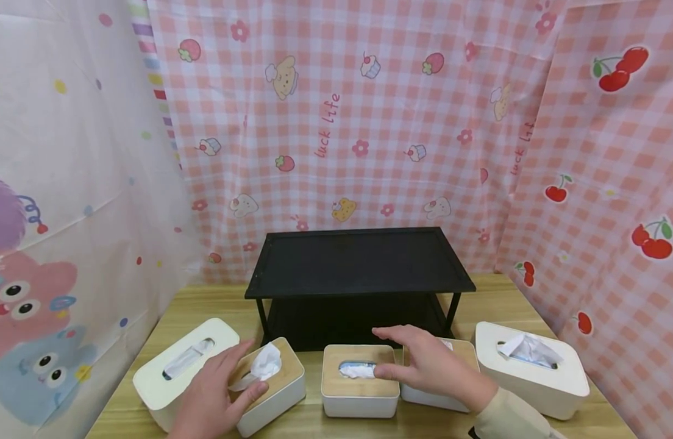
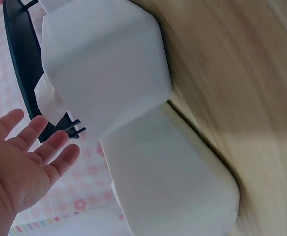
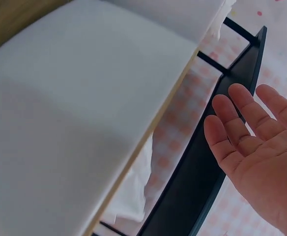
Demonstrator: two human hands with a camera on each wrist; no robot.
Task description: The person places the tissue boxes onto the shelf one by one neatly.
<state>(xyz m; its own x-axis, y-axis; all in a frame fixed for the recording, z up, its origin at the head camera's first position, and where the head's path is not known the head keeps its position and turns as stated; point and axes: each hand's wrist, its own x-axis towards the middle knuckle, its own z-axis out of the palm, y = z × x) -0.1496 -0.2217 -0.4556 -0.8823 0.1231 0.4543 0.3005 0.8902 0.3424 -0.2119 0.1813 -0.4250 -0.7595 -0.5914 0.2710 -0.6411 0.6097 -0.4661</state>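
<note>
My left hand [image 1: 218, 390], fingers spread and holding nothing, hovers over a wooden-lidded tissue box [image 1: 278, 396] with a tissue [image 1: 266, 363] sticking up. In the left wrist view the palm of that hand [image 2: 20, 162] shows empty. My right hand [image 1: 427, 366] reaches across another wooden-lidded tissue box [image 1: 468, 353], partly hiding it, with thumb and fingers apart. The right wrist view shows this hand [image 3: 261, 142] empty, beside a white box side [image 3: 84, 113]. Between the hands sits a third wooden-lidded tissue box [image 1: 361, 405], its tissue [image 1: 358, 370] low in the slot.
An all-white tissue box [image 1: 205, 332] stands at the far left, another [image 1: 561, 372] at the far right. Behind the row is a black two-tier rack [image 1: 358, 262] on the wooden table [image 1: 205, 299]. Patterned curtains [image 1: 325, 152] hang at the back and sides.
</note>
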